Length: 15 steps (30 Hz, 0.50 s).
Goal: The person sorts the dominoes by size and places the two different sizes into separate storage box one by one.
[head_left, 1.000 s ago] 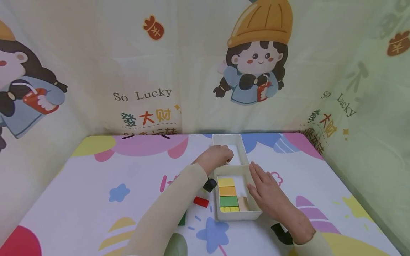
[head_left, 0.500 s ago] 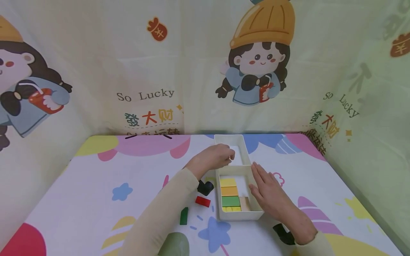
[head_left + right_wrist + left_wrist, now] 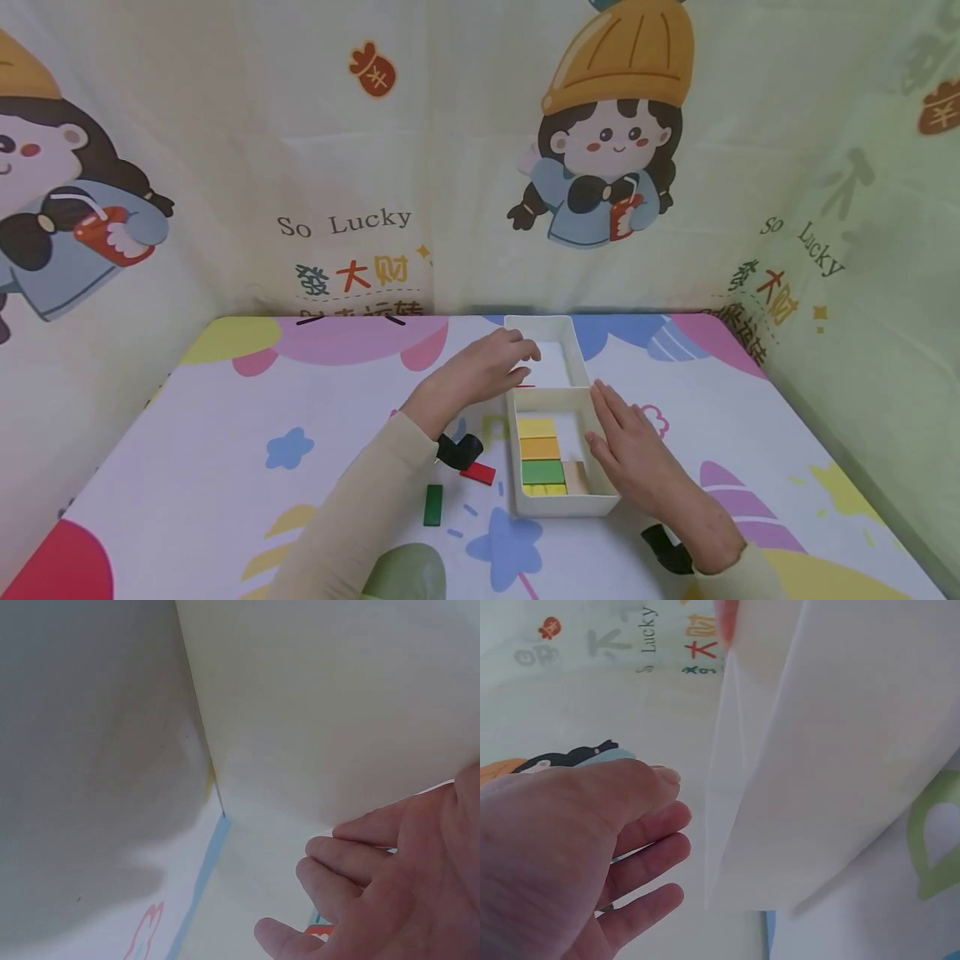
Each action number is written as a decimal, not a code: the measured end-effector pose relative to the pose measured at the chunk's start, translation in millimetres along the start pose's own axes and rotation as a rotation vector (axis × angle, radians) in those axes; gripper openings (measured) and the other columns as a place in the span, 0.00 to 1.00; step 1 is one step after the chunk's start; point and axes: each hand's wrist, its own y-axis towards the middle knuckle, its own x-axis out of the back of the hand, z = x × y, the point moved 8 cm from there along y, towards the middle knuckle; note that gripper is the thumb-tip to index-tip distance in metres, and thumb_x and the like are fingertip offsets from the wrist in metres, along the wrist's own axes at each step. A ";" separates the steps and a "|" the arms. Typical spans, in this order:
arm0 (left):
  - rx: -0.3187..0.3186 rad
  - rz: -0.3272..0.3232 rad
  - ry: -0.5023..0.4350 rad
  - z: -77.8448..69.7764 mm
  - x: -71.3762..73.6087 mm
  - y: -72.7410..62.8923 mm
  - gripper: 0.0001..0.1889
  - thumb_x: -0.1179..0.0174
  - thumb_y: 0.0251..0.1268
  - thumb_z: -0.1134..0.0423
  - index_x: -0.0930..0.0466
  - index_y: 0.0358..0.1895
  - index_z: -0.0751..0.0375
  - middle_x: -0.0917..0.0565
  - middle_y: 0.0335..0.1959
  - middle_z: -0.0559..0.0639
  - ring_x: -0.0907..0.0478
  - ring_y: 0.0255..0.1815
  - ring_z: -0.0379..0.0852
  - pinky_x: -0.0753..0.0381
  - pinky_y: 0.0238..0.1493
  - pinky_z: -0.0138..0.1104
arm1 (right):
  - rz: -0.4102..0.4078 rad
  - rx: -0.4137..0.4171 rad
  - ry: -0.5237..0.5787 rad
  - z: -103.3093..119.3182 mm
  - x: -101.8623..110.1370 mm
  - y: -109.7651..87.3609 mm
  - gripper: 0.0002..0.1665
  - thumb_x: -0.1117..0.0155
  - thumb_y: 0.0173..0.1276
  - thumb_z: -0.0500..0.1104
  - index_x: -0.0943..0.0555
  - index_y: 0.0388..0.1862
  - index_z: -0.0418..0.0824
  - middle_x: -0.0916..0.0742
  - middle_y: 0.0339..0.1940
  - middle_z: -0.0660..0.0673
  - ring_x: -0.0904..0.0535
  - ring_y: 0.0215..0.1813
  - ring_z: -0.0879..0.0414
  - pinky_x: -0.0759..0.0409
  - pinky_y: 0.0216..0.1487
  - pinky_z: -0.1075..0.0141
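My left hand (image 3: 487, 362) hovers over the left edge of the far white box (image 3: 580, 358), fingers loosely bent and holding nothing. In the left wrist view its fingers hang apart from the white box wall. A thin red strip (image 3: 527, 386) shows inside the far box, below that hand's fingertips. My right hand (image 3: 637, 454) rests straight fingers along the right wall of the near white box (image 3: 566, 506). Inside the near box lie a yellow block (image 3: 536, 427), an orange block (image 3: 540, 448), a green block (image 3: 542, 472), narrow yellow pieces (image 3: 543, 490) and a tan block (image 3: 575, 478).
Left of the near box, a red block (image 3: 478, 474) and a dark green block (image 3: 433, 505) lie loose on the patterned tablecloth (image 3: 352, 400). Black wrist devices (image 3: 460, 452) are worn on both wrists. A printed curtain (image 3: 465, 150) hangs behind the table.
My left hand has uncurled its fingers and drawn back leftward and up from the far box. The red strip now shows there. My right hand stays at the near box's wall.
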 end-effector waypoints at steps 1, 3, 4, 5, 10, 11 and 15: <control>-0.004 -0.016 -0.007 0.3 1.3 -2.9 0.14 0.41 0.71 0.63 0.20 0.57 0.55 0.18 0.52 0.52 0.23 0.50 0.47 0.20 0.54 0.35 | 0.001 0.000 0.003 -0.2 -0.2 -0.1 0.40 0.47 0.76 0.47 0.48 0.79 0.33 0.41 0.81 0.37 0.44 0.79 0.38 0.47 0.75 0.36; -0.014 -0.051 -0.025 0.6 3.8 -9.2 0.13 0.41 0.71 0.64 0.21 0.56 0.56 0.18 0.51 0.52 0.23 0.50 0.47 0.19 0.53 0.35 | 0.002 -0.002 0.005 -0.8 -0.7 -0.2 0.40 0.48 0.77 0.48 0.48 0.79 0.34 0.41 0.81 0.37 0.44 0.79 0.38 0.47 0.75 0.36; -0.020 -0.067 -0.030 0.9 4.4 -12.4 0.13 0.41 0.71 0.65 0.21 0.56 0.56 0.18 0.50 0.52 0.23 0.50 0.47 0.20 0.53 0.35 | 0.003 -0.004 0.004 -1.1 -0.9 -0.2 0.40 0.48 0.77 0.48 0.48 0.79 0.34 0.42 0.81 0.37 0.44 0.79 0.38 0.47 0.75 0.36; -0.024 -0.081 -0.035 1.2 4.8 -15.5 0.13 0.41 0.71 0.65 0.21 0.55 0.57 0.18 0.50 0.52 0.23 0.50 0.47 0.20 0.53 0.35 | 0.003 -0.006 0.003 -1.3 -0.9 -0.2 0.40 0.48 0.77 0.48 0.48 0.79 0.34 0.42 0.81 0.37 0.44 0.79 0.38 0.48 0.75 0.36; -0.038 -0.142 -0.045 3.4 5.0 -29.8 0.12 0.41 0.70 0.67 0.21 0.54 0.57 0.18 0.48 0.52 0.23 0.50 0.47 0.19 0.52 0.35 | 0.006 -0.010 0.000 -1.3 -0.4 -0.4 0.40 0.48 0.77 0.48 0.48 0.79 0.34 0.42 0.81 0.36 0.44 0.79 0.38 0.47 0.75 0.37; -0.035 -0.151 -0.047 4.1 4.9 -32.3 0.12 0.41 0.70 0.67 0.20 0.54 0.57 0.18 0.49 0.51 0.23 0.50 0.47 0.19 0.53 0.35 | 0.006 -0.010 0.001 -1.1 -0.4 -0.3 0.40 0.48 0.77 0.48 0.48 0.79 0.34 0.42 0.81 0.36 0.44 0.79 0.38 0.47 0.75 0.37; 0.007 -0.171 -0.066 9.0 3.9 -44.9 0.13 0.40 0.70 0.66 0.21 0.55 0.56 0.18 0.50 0.51 0.23 0.51 0.46 0.18 0.55 0.35 | 0.007 -0.013 0.005 -0.3 -0.5 -0.1 0.40 0.48 0.76 0.48 0.48 0.79 0.34 0.41 0.81 0.36 0.44 0.79 0.38 0.48 0.76 0.37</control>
